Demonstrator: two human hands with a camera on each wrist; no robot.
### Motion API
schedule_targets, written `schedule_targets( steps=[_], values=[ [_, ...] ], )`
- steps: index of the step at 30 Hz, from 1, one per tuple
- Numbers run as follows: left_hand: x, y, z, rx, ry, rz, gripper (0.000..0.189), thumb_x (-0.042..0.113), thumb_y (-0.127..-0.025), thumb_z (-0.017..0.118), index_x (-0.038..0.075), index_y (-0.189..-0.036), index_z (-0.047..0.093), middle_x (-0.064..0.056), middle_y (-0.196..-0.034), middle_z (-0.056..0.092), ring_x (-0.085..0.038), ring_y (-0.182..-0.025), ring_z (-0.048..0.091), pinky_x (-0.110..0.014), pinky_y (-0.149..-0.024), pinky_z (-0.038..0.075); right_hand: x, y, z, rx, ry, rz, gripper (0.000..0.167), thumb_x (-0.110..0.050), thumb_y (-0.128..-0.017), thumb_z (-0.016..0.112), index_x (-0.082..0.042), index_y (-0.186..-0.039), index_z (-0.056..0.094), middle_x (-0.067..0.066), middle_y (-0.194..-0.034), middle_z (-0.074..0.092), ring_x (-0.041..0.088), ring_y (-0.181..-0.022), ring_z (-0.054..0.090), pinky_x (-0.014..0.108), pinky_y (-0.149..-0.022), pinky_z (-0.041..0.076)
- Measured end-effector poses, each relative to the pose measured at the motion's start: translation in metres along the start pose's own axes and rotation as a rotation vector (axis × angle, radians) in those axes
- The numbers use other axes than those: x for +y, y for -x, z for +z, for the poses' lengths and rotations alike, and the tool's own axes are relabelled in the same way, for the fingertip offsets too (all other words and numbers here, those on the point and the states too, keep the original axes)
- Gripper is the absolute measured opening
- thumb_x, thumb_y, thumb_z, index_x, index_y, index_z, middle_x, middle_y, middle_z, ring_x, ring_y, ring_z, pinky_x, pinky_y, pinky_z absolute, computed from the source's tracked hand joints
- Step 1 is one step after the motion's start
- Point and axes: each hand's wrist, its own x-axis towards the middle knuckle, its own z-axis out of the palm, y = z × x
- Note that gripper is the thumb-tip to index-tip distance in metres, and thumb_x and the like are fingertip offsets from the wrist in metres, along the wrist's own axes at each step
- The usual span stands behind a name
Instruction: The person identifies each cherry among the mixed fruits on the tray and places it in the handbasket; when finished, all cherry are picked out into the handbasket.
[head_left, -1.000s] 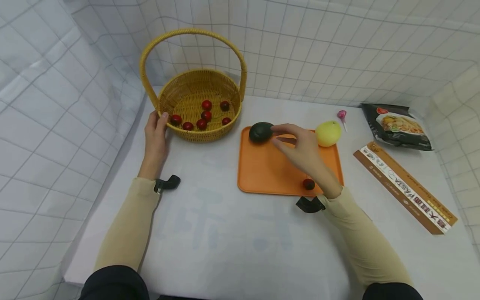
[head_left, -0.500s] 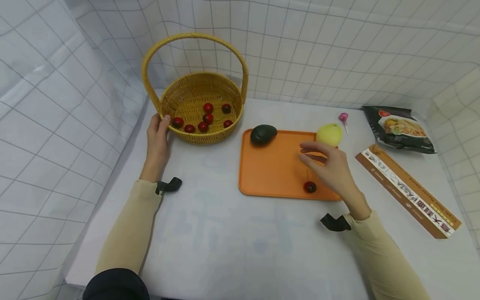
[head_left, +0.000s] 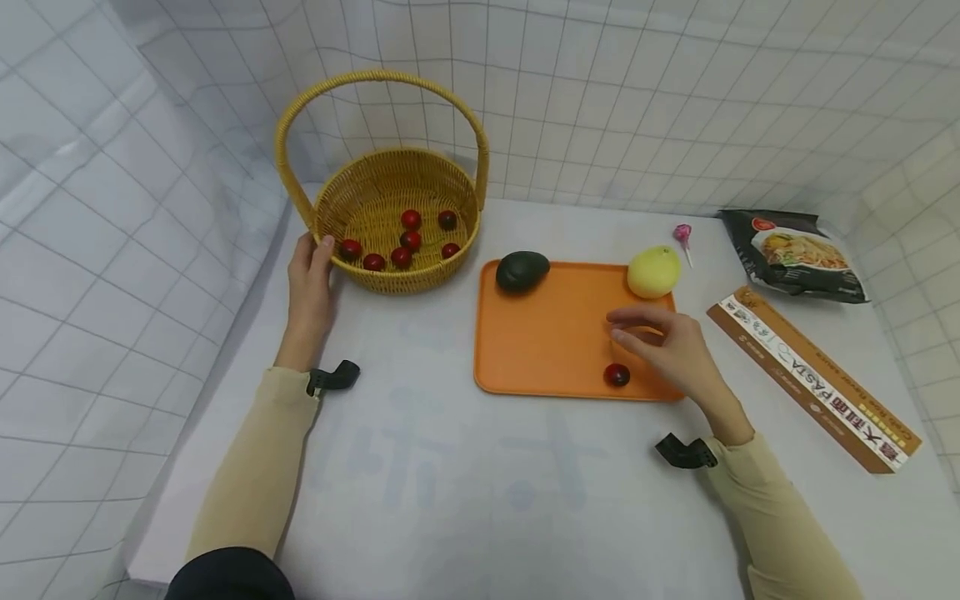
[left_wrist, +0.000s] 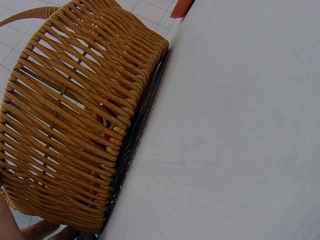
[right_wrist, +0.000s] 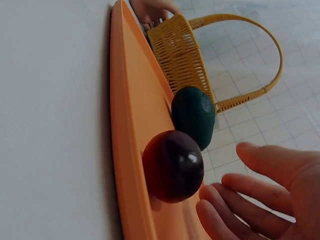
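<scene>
White gridded sheeting backs a white worktop. Left hand rests flat on the worktop against the wicker basket wall, fingers straight, thumb touching the rim; nothing gripped. Basket holds six small red fruits; left wrist view shows only the woven wall, red visible through the gaps. Right hand hovers over the orange tray, fingers loosely spread and relaxed, empty. One more red fruit, the loose cherry, sits on the tray near its front edge, just beside the fingertips, apart from them; right wrist view confirms a gap between cherry and fingers. Dark green avocado on the tray's far-left corner, yellow pear on the far-right corner. Off-tray right: pink lollipop, black noodle packet, brown pasta box.
</scene>
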Motion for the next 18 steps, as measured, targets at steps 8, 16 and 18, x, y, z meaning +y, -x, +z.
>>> schedule_targets(
  steps=[8, 16, 18],
  values=[
    [0.005, 0.001, 0.003, 0.007, 0.034, 0.002, 0.061, 0.041, -0.109, 0.053, 0.010, -0.160, 0.041, -0.014, -0.162, 0.043, -0.023, -0.152, 0.041, -0.035, -0.130, 0.028, 0.012, 0.002, -0.013, -0.145, -0.037, 0.040, 0.032, -0.012, -0.095, 0.080, -0.008, -0.127, 0.074, 0.012, -0.121, 0.076, 0.012, -0.105, 0.074, 0.020, -0.093, 0.059],
    [0.003, 0.001, 0.003, 0.001, -0.017, -0.012, 0.062, 0.044, -0.109, 0.052, 0.012, -0.160, 0.041, -0.013, -0.162, 0.045, -0.023, -0.152, 0.041, -0.037, -0.130, 0.030, 0.016, 0.007, -0.020, -0.341, -0.003, 0.055, 0.048, -0.016, -0.090, 0.086, -0.013, -0.135, 0.070, 0.006, -0.130, 0.073, 0.018, -0.109, 0.071, 0.021, -0.095, 0.059],
    [0.003, 0.002, 0.002, 0.006, -0.026, -0.015, 0.061, 0.045, -0.109, 0.051, 0.013, -0.160, 0.041, -0.013, -0.161, 0.046, -0.023, -0.151, 0.042, -0.037, -0.129, 0.030, 0.014, 0.006, -0.019, -0.400, -0.006, 0.046, 0.050, -0.017, -0.089, 0.086, -0.013, -0.136, 0.069, 0.004, -0.132, 0.073, 0.018, -0.112, 0.070, 0.022, -0.096, 0.058]
  ],
)
